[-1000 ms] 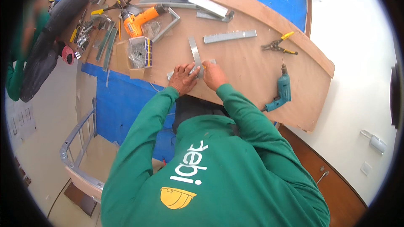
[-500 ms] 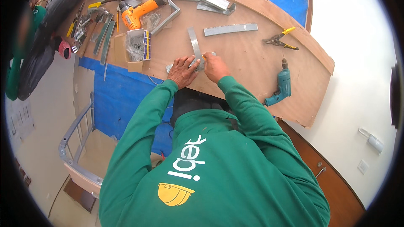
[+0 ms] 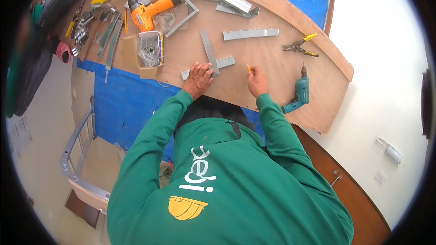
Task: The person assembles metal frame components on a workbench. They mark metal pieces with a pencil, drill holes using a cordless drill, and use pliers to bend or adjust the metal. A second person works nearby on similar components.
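Observation:
Two pieces of metal cross on the wooden tabletop before me: a flat grey strip [image 3: 209, 50] lying over a short galvanised channel [image 3: 225, 62]. Fingers of my left hand [image 3: 198, 80] curl over the channel by the crossing and hold it against the table, hiding part of it. My right hand [image 3: 257, 82] is closed around a yellow pencil [image 3: 249, 68], whose tip points away from me. It is to the right of the crossed pieces, apart from them. Beyond it lies another loose metal channel [image 3: 251, 33].
A teal drill [image 3: 301, 91] and yellow-handled snips [image 3: 301, 45] lie to the right. An orange cordless drill [image 3: 147, 13], an open box of screws [image 3: 151, 50] and several metal strips and tools crowd the left. Another person's dark sleeve [image 3: 50, 22] shows at far left.
My right hand with the pencil has drawn away to the right from the crossed metal pieces. The strip leans a little more left, and my left hand stays by the crossing.

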A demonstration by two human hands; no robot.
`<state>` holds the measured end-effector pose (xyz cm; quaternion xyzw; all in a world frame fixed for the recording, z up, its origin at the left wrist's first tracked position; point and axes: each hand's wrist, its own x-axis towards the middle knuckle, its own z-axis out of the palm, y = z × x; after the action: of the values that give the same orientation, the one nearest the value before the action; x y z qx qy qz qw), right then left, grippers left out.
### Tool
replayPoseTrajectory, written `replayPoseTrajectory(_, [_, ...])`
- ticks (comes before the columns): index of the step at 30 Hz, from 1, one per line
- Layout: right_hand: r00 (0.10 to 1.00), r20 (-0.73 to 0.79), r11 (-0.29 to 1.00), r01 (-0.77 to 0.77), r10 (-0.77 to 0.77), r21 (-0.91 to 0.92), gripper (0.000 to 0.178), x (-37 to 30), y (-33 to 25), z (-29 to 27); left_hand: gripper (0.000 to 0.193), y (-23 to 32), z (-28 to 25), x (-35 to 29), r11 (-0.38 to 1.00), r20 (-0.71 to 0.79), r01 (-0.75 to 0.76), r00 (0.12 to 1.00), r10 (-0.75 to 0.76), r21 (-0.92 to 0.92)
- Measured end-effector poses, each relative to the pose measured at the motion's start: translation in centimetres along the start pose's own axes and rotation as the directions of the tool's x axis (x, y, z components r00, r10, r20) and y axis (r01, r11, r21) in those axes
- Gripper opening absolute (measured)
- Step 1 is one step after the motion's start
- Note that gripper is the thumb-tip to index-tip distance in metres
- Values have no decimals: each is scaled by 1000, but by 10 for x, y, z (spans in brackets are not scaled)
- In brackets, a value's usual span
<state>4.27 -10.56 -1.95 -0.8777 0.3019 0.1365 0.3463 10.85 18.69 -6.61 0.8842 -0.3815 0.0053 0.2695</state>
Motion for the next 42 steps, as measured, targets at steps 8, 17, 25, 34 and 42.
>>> replayPoseTrajectory(8, [918,-361,985,-170,163,10,57,6,26,-45,48,-13,-46,24,973,95,197,978,-186,-121])
replayPoseTrajectory(17, [589,-353,681,-685,727,259,122,-34,208,-127,45,-59,-56,58,983,46,166,984,-170,80])
replayPoseTrajectory(25, [697,-145,395,-212,702,894,47,-29,265,-101,65,21,-33,16,947,124,310,940,-319,87])
replayPoseTrajectory(34, [885,53,30,-75,463,997,48,-58,248,-116,51,50,-15,-3,915,162,378,903,-398,141])
replayPoseTrajectory(42, [938,82,26,-96,338,995,40,-72,207,-136,48,53,-25,7,944,276,321,903,-329,73])
